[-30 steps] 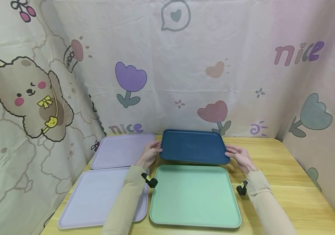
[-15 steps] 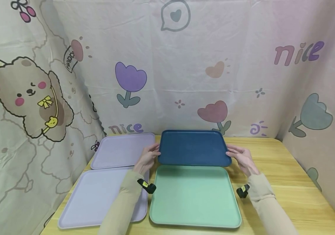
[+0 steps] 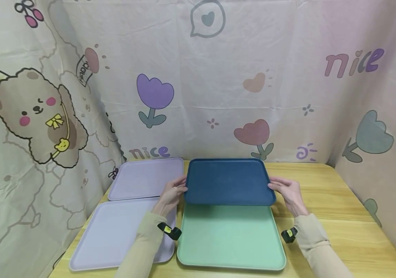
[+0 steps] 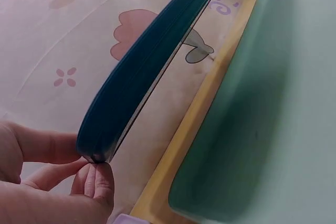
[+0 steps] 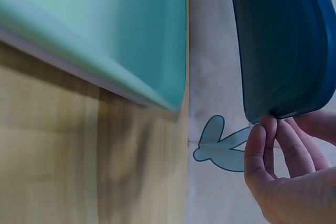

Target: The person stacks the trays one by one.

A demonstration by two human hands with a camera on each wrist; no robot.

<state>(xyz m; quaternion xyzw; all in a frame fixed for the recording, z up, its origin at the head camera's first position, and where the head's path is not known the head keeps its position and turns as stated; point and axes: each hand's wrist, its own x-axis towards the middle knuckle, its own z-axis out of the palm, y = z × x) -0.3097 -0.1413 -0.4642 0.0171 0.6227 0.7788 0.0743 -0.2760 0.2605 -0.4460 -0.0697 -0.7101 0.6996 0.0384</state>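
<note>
A dark blue rectangular tray (image 3: 229,181) is held up level between two hands, clear of the table in both wrist views. My left hand (image 3: 170,194) pinches its left short edge, thumb on top and fingertips (image 4: 97,182) beneath. At the opposite end my right hand (image 3: 289,193) pinches the right short edge, with its fingers (image 5: 291,145) under the rim. Below and nearer to me lies a mint green tray (image 3: 232,239), its far edge covered by the blue one in the head view.
Two pale lilac trays lie on the left: a rear tray (image 3: 146,177) and a front tray (image 3: 114,235), partly behind the left sleeve. The wooden table (image 3: 344,216) extends to the right. A printed cloth (image 3: 201,77) hangs behind and along the sides.
Both hands have brought the blue tray toward me, so it now overlaps the far part of the green tray. The green and lilac trays have stayed put.
</note>
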